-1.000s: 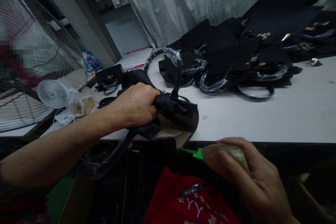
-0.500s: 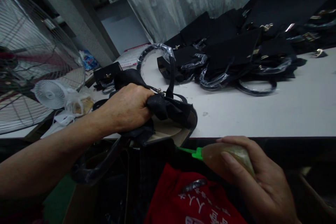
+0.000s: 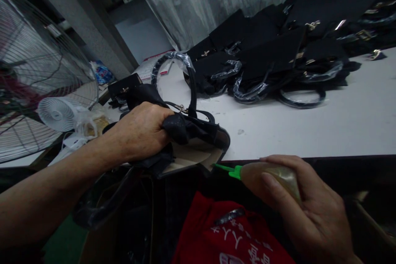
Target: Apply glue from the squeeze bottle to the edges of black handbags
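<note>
My left hand (image 3: 145, 128) is closed on a bunched part of a black handbag (image 3: 201, 130), which it holds tilted at the table's front edge. The bag's beige inside (image 3: 193, 154) faces me. One ring-shaped handle wrapped in clear plastic (image 3: 171, 57) stands up above the bag; another hangs below my wrist. My right hand (image 3: 306, 202) is wrapped round a squeeze bottle (image 3: 269, 177) of yellowish-brown liquid. The bottle's thin green nozzle (image 3: 227, 168) points left, its tip at the lower right edge of the bag's opening; whether it touches, I cannot tell.
A pile of black bags (image 3: 262, 57) with wrapped handles lies along the back of the white table (image 3: 349, 123). A small black bag (image 3: 125, 86), a small white fan (image 3: 57, 113) and a large wire fan (image 3: 37, 74) are at left. Red cloth (image 3: 229, 231) covers my lap.
The bag and my left hand have shifted slightly left. The bag's lower right corner now shows more of its lining, and the nozzle tip lies at its edge.
</note>
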A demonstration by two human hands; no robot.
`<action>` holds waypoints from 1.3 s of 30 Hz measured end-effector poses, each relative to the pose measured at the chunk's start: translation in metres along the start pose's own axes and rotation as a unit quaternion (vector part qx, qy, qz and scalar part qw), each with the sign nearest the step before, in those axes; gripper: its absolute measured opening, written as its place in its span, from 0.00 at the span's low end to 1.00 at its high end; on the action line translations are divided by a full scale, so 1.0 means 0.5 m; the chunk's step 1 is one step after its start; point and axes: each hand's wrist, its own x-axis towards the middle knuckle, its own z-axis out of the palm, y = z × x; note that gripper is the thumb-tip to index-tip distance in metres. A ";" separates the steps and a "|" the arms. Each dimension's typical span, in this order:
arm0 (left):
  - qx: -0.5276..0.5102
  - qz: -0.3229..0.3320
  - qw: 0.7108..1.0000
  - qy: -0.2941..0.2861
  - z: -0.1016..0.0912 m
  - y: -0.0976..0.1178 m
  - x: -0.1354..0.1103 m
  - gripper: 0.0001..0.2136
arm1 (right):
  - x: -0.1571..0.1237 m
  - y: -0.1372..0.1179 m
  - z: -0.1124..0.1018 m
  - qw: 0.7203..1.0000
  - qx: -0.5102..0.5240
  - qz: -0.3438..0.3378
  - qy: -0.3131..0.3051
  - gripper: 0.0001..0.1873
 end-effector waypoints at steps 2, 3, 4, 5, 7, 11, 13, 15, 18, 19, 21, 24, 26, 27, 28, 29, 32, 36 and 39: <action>0.000 -0.005 1.000 -0.004 0.000 0.001 -0.001 0.09 | -0.001 -0.001 0.003 1.000 0.021 0.004 -0.023 0.11; -0.001 -0.007 1.000 -0.006 0.000 0.001 -0.001 0.09 | -0.001 -0.001 0.004 0.999 0.030 0.001 -0.032 0.11; -0.001 -0.010 1.000 -0.007 0.000 0.001 -0.001 0.09 | -0.002 -0.001 0.006 0.999 0.033 -0.001 -0.031 0.11; -0.003 -0.011 1.000 -0.006 -0.001 0.001 -0.001 0.09 | -0.002 -0.001 0.006 0.999 0.028 0.000 -0.020 0.11; -0.009 -0.008 1.000 -0.007 -0.001 0.001 -0.003 0.08 | -0.003 0.002 0.006 1.000 0.010 0.002 0.002 0.12; -0.020 -0.007 1.000 -0.014 -0.001 0.005 -0.011 0.09 | -0.007 0.005 0.002 1.000 0.012 0.007 -0.008 0.12; -0.029 -0.005 0.999 -0.016 -0.001 0.006 -0.014 0.09 | -0.008 0.005 0.000 0.999 0.024 0.011 -0.025 0.11; -0.041 -0.007 0.999 -0.016 -0.001 0.006 -0.018 0.09 | -0.008 0.006 0.000 0.998 0.038 0.026 -0.037 0.11; -0.042 -0.018 0.999 -0.019 0.000 0.005 -0.021 0.09 | -0.007 0.007 0.002 0.997 0.052 0.045 -0.039 0.11; -0.040 -0.019 0.999 -0.016 0.000 0.004 -0.022 0.09 | -0.007 0.007 0.003 0.997 0.051 0.046 -0.032 0.12; -0.035 -0.019 0.999 -0.012 0.001 0.002 -0.025 0.08 | -0.008 0.007 0.006 0.997 0.048 0.048 -0.026 0.12; -0.035 -0.027 0.999 -0.017 0.002 0.003 -0.029 0.08 | -0.010 0.009 0.008 0.996 0.065 0.051 -0.045 0.12; -0.041 -0.031 0.998 -0.023 0.004 0.002 -0.033 0.08 | -0.010 0.010 0.007 0.995 0.067 0.053 -0.047 0.11; -0.046 -0.030 0.998 -0.021 0.006 0.001 -0.036 0.08 | -0.009 0.011 0.006 0.996 0.064 0.054 -0.041 0.11; -0.051 -0.024 0.998 -0.016 0.009 -0.002 -0.038 0.08 | -0.008 0.011 0.005 0.996 0.062 0.056 -0.039 0.11; -0.054 -0.016 0.998 -0.009 0.012 -0.006 -0.041 0.08 | -0.007 0.011 0.004 0.996 0.061 0.056 -0.040 0.11; -0.058 0.005 0.998 0.035 0.023 -0.021 -0.050 0.07 | 0.000 0.008 0.004 0.995 0.066 0.047 -0.051 0.11; -0.072 -0.016 0.991 0.113 0.035 -0.035 -0.060 0.07 | 0.016 0.006 0.011 0.999 0.045 0.011 -0.025 0.10; -0.070 -0.032 0.983 0.168 0.044 -0.035 -0.061 0.06 | 0.033 0.011 0.014 0.999 0.033 0.007 -0.002 0.10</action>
